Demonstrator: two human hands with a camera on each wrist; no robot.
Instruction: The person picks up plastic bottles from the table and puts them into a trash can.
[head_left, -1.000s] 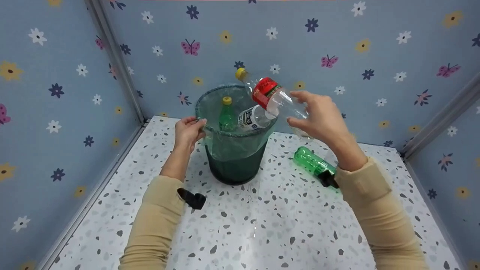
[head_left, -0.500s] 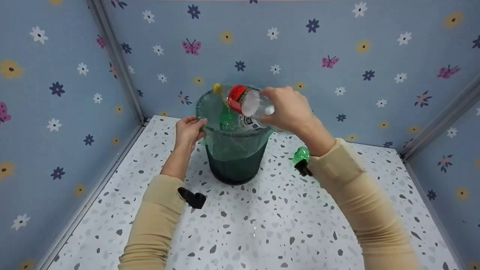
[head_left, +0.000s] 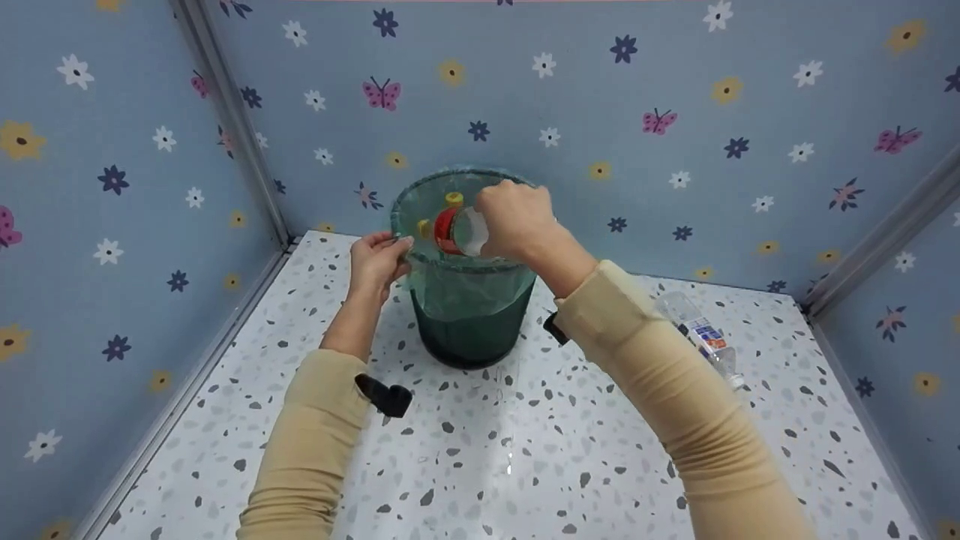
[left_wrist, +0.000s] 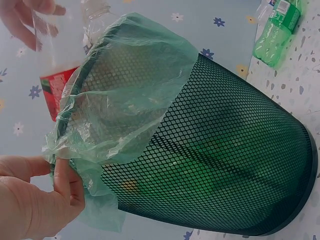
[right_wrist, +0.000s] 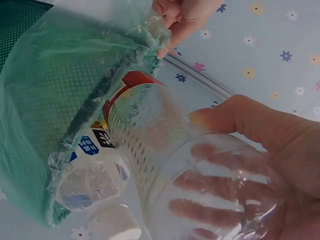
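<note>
A person's right hand (head_left: 514, 219) reaches over the mouth of a dark green mesh bin (head_left: 469, 330) lined with a thin green plastic bag (left_wrist: 125, 100). Its grip is wrapped around the base of a clear plastic bottle with a red label (head_left: 454, 230), which points neck-first down into the bin, its lower end inside the rim. The left hand (head_left: 377, 262) pinches the bag's edge against the bin's near-left rim. Inside the bin lie other bottles, one with a yellow cap (head_left: 454, 199). The bin stands on a speckled white surface (head_left: 480, 465). To the right, well apart from the bin, a clear bottle with a blue label (head_left: 701, 334) lies on its side. The left wrist view shows a green bottle (left_wrist: 276, 32) lying beyond the bin.
</note>
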